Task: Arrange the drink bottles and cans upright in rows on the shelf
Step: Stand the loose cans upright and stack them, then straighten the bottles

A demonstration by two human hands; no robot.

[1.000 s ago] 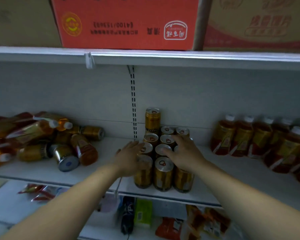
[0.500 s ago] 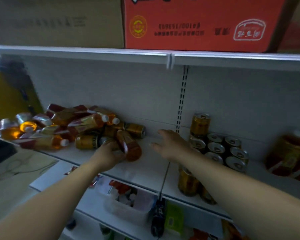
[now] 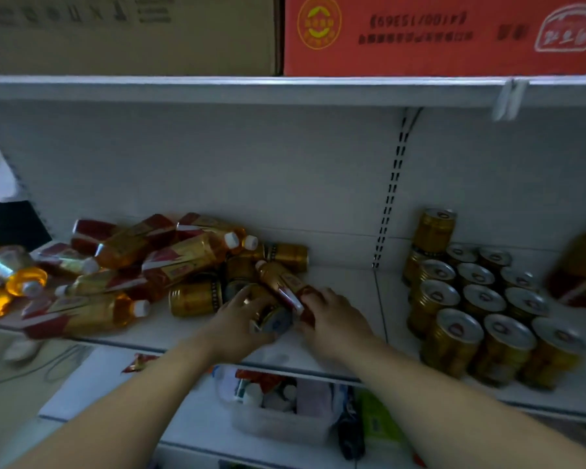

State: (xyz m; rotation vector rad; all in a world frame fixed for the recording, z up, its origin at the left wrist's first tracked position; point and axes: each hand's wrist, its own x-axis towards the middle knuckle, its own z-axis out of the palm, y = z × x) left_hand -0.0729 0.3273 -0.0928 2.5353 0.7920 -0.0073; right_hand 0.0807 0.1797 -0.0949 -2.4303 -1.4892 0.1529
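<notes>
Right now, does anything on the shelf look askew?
Yes. Left of the upright can rows, bottles and cans lie jumbled sideways; the left hand grips a lying can, the right hand a lying bottle. A stacked can sits atop the back row.

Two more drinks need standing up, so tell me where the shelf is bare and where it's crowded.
Bare shelf runs from the right hand across to the upright cans, back to the wall. Left of the left hand, the pile of lying bottles and cans is packed. The upright cans reach the front edge.
</notes>
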